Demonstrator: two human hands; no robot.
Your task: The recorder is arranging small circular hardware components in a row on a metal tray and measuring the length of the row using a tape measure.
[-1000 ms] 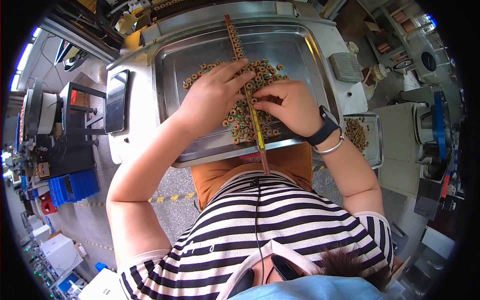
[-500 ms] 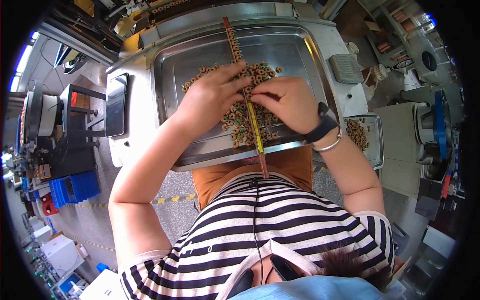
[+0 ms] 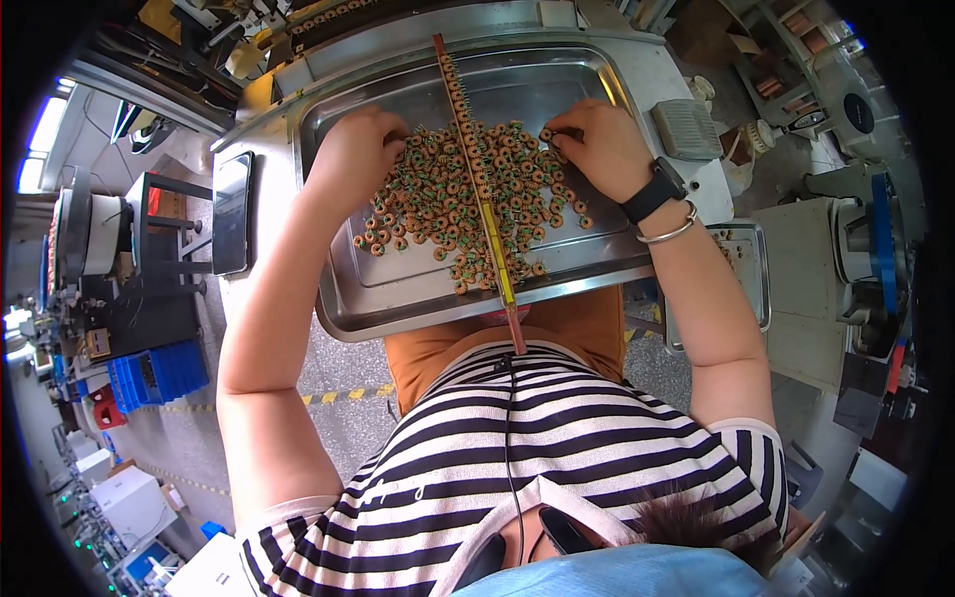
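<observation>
A steel tray (image 3: 388,289) lies in front of me with a heap of small copper-wound ring coils (image 3: 458,199) in its middle. A long thin rod (image 3: 476,169) crosses the tray from far to near, its far half threaded with rings. My left hand (image 3: 353,149) rests on the left edge of the heap, fingers curled onto the rings. At the heap's far right corner my right hand (image 3: 595,144), with a dark wristwatch and a bangle, pinches a ring between fingertips.
A second smaller steel tray (image 3: 746,289) with a few rings sits to the right. A dark phone (image 3: 232,212) lies left of the tray. Machines stand on both sides, blue bins (image 3: 149,373) at the left, and grey floor with yellow tape lies below.
Both hands have moved apart from the middle of the heap, the left one going left and the right one going right and farther away. The rod now lies uncovered.
</observation>
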